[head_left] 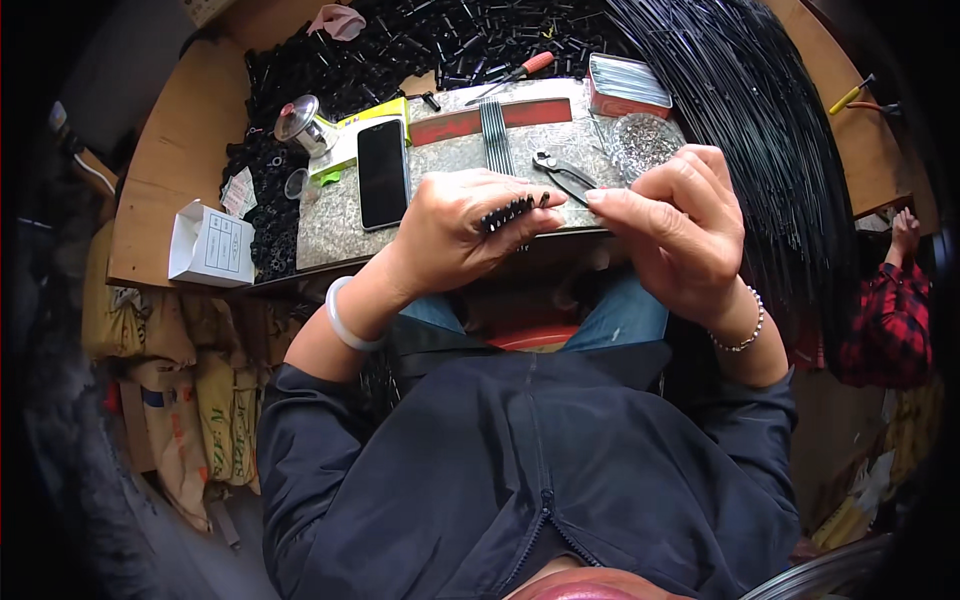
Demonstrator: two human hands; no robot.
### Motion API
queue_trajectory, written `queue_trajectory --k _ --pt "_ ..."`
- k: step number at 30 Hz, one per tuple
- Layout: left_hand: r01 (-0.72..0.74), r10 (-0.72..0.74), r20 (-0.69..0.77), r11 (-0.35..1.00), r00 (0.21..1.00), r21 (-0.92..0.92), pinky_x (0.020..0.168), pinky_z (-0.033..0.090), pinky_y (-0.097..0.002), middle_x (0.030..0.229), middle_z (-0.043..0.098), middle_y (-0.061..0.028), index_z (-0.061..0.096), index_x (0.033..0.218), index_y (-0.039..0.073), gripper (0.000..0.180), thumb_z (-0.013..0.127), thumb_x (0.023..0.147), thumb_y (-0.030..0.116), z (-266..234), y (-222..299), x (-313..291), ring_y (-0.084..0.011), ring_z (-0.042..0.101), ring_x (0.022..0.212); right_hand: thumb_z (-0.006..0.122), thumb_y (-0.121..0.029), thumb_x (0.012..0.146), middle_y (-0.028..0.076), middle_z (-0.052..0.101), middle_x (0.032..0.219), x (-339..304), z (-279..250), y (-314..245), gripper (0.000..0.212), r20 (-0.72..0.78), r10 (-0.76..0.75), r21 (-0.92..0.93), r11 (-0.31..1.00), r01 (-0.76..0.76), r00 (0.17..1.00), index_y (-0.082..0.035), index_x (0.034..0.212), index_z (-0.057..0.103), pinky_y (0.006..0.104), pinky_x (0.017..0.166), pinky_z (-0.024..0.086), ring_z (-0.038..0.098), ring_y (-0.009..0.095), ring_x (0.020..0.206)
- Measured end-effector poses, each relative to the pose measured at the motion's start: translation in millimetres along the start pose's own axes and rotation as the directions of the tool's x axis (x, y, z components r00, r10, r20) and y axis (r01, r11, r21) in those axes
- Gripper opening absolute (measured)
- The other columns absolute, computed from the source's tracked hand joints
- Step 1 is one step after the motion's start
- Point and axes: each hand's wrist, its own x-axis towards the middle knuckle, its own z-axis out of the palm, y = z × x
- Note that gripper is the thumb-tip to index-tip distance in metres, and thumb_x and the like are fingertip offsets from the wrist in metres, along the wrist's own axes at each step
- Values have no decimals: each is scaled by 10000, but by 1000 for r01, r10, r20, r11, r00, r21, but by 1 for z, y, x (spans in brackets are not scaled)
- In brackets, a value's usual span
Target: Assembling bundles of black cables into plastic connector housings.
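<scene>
My left hand is closed around a row of small black rod-like pieces, whose ends stick out between thumb and fingers. Just right of it, my right hand has thumb and forefinger pinched together; whatever is between them is too small or hidden to name. Beyond the fingertips, pincers with dark handles lie on a worn grey board. Several thin metal rods lie side by side behind my left hand, across a red strip. A black phone rests to the left.
Black parts are heaped at the back. Long black rods cover the right side. Near the board are a screwdriver, a box of metal pins, a dish of small metal bits, a metal-lidded jar and a white box.
</scene>
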Motion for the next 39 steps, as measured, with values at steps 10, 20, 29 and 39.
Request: queue_trajectory --k 10,20,29,39 --pt "-7 8 -27 1000 1000 12 663 520 -311 818 664 -125 656 857 -6 122 667 764 72 1 4 -4 -265 652 745 688 -33 637 -11 471 638 2 5 -6 254 10 -2 -47 999 3 1000 -83 884 665 285 577 325 429 151 572" --pt "-32 33 -12 999 999 28 655 519 -320 795 650 -139 653 827 -5 152 704 729 98 3 5 -7 -281 650 743 679 -64 664 -11 482 651 5 9 -7 213 31 -39 66 997 37 999 -88 875 675 287 601 323 419 141 565" --pt "-101 98 56 994 994 48 668 521 -347 783 647 -131 638 819 15 231 737 682 173 0 2 -9 -298 647 758 676 -117 621 -7 511 700 8 8 -6 230 49 -98 53 994 95 994 -94 850 679 313 695 342 430 142 601" --pt "-103 97 106 994 990 46 693 522 -344 793 651 -111 645 822 43 189 699 700 178 -2 8 -10 -286 648 780 659 -35 644 39 512 734 7 7 -12 217 56 -100 175 981 89 993 -70 857 640 319 660 384 443 192 657"
